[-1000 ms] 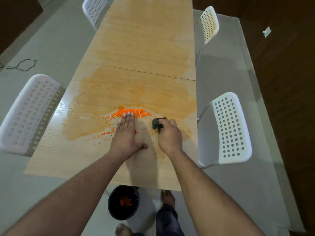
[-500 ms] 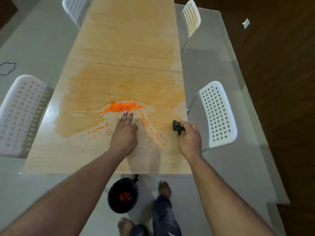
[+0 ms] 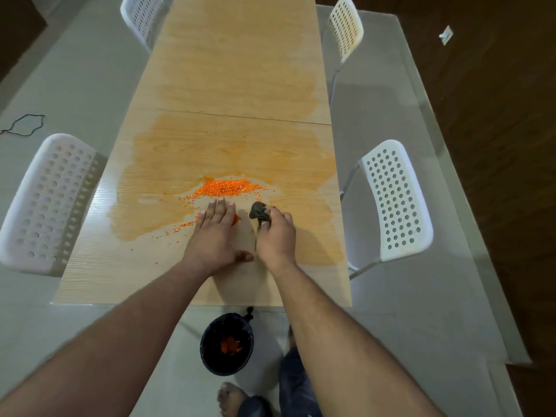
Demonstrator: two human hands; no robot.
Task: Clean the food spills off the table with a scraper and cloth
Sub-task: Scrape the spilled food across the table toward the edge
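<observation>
My left hand (image 3: 215, 236) lies flat w/ fingers straight, right hand (image 3: 275, 236) grips cloth (image 3: 259, 212). Orange bits (image 3: 226, 188) just past fingertips could scatter off desk (image 3: 90, 278) if I sweep too fast.

Left hand (image 3: 215, 233) flat on the table (image 3: 240, 70) by the orange crumb pile (image 3: 227, 187); right hand (image 3: 275, 236) grips a wadded dark cloth (image 3: 259, 211) just beside it.
</observation>
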